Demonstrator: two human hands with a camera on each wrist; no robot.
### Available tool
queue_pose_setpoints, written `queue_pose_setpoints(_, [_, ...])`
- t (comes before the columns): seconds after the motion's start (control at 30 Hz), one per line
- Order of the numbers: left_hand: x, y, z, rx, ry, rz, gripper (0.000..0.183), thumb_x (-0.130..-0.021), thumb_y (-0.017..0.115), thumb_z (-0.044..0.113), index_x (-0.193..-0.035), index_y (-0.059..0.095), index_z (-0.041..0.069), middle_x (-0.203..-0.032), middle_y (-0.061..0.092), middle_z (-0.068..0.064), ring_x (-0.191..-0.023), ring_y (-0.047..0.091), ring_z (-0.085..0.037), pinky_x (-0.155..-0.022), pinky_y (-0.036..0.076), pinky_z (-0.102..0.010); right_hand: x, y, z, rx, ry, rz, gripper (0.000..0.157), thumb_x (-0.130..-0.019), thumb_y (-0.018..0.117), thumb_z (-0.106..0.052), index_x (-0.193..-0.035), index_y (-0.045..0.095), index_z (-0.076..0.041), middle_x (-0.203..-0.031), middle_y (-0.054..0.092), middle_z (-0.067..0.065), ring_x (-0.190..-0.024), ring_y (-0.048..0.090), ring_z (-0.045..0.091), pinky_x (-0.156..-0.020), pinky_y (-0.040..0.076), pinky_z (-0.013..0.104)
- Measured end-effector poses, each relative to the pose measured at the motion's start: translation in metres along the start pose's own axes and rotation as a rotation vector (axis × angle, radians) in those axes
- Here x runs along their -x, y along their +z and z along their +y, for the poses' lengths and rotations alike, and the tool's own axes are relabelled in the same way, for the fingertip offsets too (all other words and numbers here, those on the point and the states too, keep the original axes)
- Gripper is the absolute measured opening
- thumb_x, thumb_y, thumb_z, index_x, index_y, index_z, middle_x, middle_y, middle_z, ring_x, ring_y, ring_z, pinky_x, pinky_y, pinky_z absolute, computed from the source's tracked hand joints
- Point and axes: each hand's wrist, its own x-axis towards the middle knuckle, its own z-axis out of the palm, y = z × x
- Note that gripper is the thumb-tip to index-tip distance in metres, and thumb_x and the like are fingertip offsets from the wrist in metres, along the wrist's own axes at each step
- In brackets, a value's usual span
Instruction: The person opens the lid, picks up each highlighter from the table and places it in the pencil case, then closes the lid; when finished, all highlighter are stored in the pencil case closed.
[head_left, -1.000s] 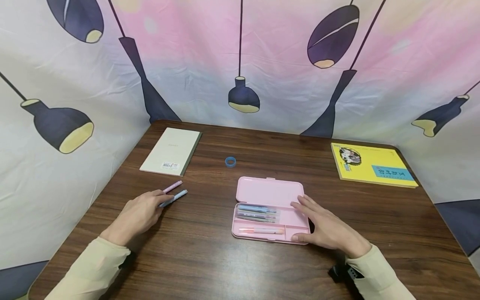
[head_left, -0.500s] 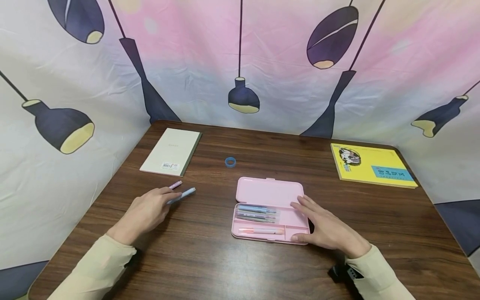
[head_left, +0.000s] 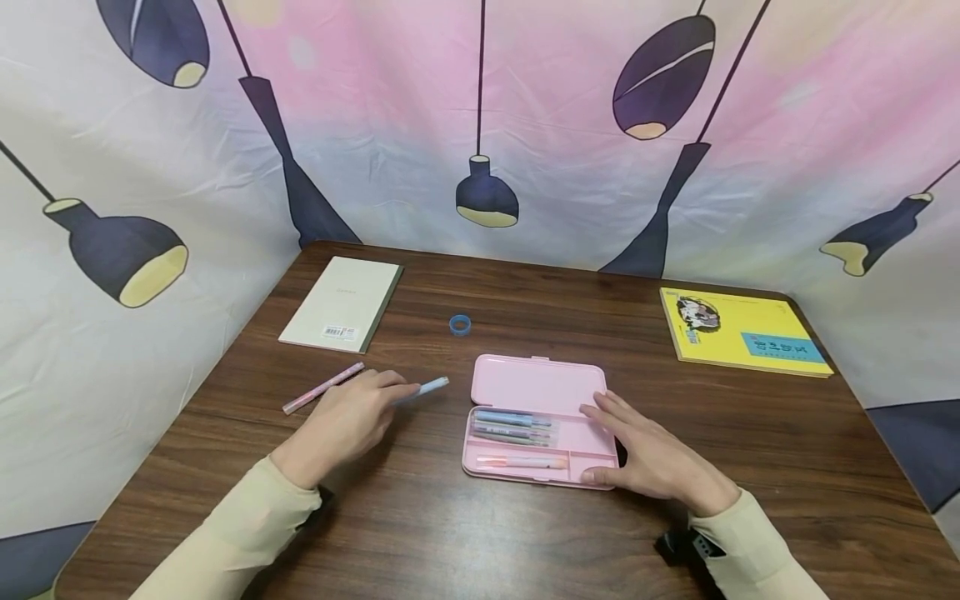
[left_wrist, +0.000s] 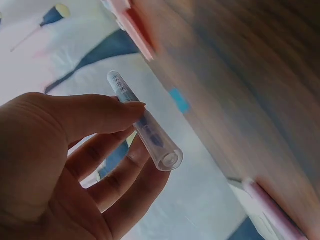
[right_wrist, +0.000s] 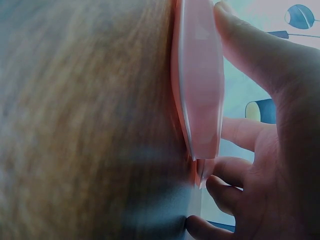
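My left hand pinches a light blue pen between thumb and fingers, above the table left of the pencil case. The left wrist view shows this pen with a clear end and a barcode label. A pink pencil case lies with its lid folded back. Several pens are in its rear compartment, and an orange-and-white pen sits in the front one. My right hand rests on the case's right end, thumb at the front corner, fingers spread over the lid side. A pink-purple pen lies behind my left hand.
A pale notebook lies at the back left of the wooden table. Behind the case is a blue ring, perhaps a tape roll. Yellow books lie at the back right. A printed cloth hangs behind the table.
My left hand has moved right with the light blue pen, toward the pencil case, leaving the pink-purple pen fully visible on the table. The right hand has stayed in place.
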Motion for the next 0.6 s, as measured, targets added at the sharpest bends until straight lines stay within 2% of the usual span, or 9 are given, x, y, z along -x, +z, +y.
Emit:
queue_pose_setpoints(0.03, [-0.002, 0.001, 0.004, 0.003, 0.007, -0.002, 0.042, -0.078, 0.071, -0.006, -0.115, 0.075, 0.014, -0.106, 0.07, 0.0, -0.091, 0.067, -0.02, -0.064, 0.055, -0.036, 0.0, 0.0, 0.0, 0.0, 0.0, 0.0, 0.094, -0.077, 0.067, -0.073, -0.151, 0.044, -0.021, -0.162, 0.029, 0.014, -0.149, 0.025, 0.037, -0.11, 0.034, 0.061])
queue_pose_setpoints(0.23, [-0.015, 0.004, 0.024, 0.021, 0.066, -0.02, 0.04, -0.081, 0.072, -0.001, -0.117, 0.074, 0.016, -0.108, 0.069, 0.001, -0.093, 0.066, -0.02, -0.056, 0.054, -0.035, 0.0, 0.0, 0.0, 0.003, -0.005, 0.004, 0.094, -0.078, 0.067, -0.073, -0.152, 0.044, -0.02, -0.162, 0.03, 0.014, -0.149, 0.025, 0.036, -0.11, 0.034, 0.061])
queue_pose_setpoints(0.43, [-0.024, 0.008, 0.046, 0.061, 0.171, -0.018, 0.043, -0.082, 0.07, -0.001, -0.12, 0.073, 0.019, -0.11, 0.069, 0.004, -0.092, 0.064, -0.016, -0.054, 0.053, -0.03, 0.0, 0.001, 0.0, 0.001, 0.0, -0.001, 0.095, -0.077, 0.065, -0.075, -0.152, 0.043, -0.021, -0.162, 0.029, 0.014, -0.15, 0.023, 0.036, -0.11, 0.033, 0.062])
queue_pose_setpoints(0.6, [-0.03, 0.013, 0.064, 0.092, 0.252, -0.017, 0.035, -0.087, 0.067, 0.002, -0.117, 0.074, 0.021, -0.111, 0.07, 0.005, -0.093, 0.064, -0.014, -0.056, 0.054, -0.029, 0.0, 0.001, 0.0, 0.003, 0.0, 0.001, 0.095, -0.077, 0.065, -0.075, -0.152, 0.043, -0.022, -0.162, 0.029, 0.013, -0.15, 0.023, 0.035, -0.11, 0.033, 0.062])
